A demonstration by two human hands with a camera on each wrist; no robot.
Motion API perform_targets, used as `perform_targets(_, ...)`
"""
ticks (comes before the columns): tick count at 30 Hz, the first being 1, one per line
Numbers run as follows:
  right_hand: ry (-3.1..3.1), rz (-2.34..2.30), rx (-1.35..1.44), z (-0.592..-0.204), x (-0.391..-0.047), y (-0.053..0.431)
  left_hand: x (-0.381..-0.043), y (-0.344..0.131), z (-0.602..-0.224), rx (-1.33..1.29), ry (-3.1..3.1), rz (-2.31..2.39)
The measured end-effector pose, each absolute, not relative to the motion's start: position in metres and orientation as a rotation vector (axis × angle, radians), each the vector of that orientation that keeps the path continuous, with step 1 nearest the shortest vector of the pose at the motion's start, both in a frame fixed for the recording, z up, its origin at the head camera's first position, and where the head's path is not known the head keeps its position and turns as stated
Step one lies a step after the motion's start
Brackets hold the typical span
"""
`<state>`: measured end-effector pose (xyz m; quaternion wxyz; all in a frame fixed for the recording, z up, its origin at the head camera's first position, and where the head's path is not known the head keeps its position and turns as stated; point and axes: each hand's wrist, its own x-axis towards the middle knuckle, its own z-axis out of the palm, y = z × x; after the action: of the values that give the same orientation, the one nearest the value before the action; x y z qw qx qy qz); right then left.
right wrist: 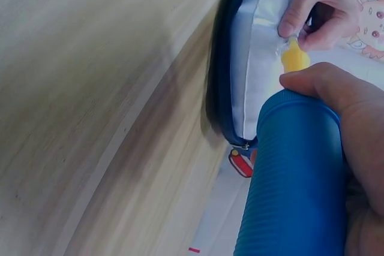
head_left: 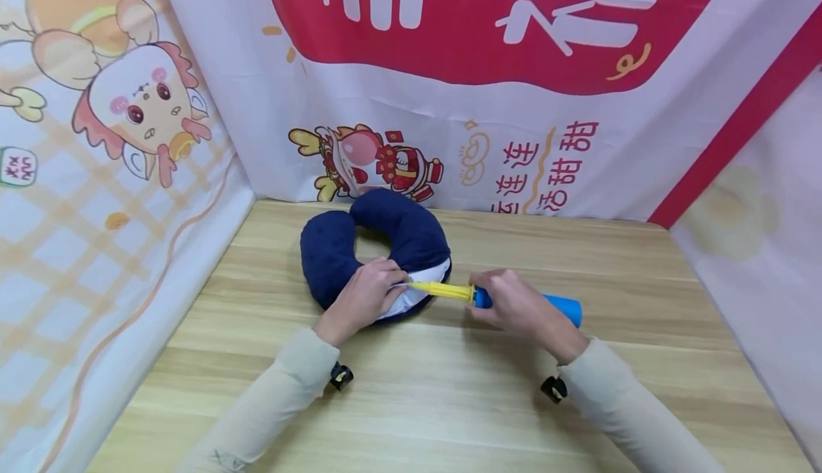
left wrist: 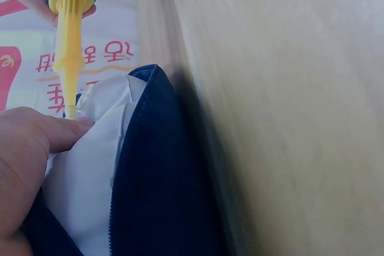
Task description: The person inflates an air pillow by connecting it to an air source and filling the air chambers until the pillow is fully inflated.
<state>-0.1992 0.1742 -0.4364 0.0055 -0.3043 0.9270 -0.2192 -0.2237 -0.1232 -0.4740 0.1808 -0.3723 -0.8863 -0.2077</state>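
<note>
A navy U-shaped neck pillow [head_left: 417, 234] lies on the table, its zipped cover open along the near side. White inner lining [left wrist: 90, 178] shows through that opening. My left hand [head_left: 366, 291] rests against the pillow and pinches the clear air valve [left wrist: 84, 97] of the lining between thumb and finger. My right hand [head_left: 514, 305] grips a blue hand pump [right wrist: 294, 178] near its front end. The pump's tapered yellow nozzle [head_left: 443, 289] points left, its tip at the valve. The left thumb partly hides where tip and valve meet.
The wooden table [head_left: 417, 402] runs under both forearms. Behind it hangs a white printed cloth [head_left: 462, 102] with red shapes and cartoon figures. Another patterned cloth [head_left: 212, 195] borders the left side. The pillow's zipper [left wrist: 112, 208] runs along the cover's edge.
</note>
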Motion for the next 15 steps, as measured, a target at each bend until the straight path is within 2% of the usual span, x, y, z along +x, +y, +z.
perform_targets(15,2.895,-0.642,-1.026,-0.429,-0.199,0.189,-0.222,-0.115,-0.477,-1.064,-2.524,-0.620)
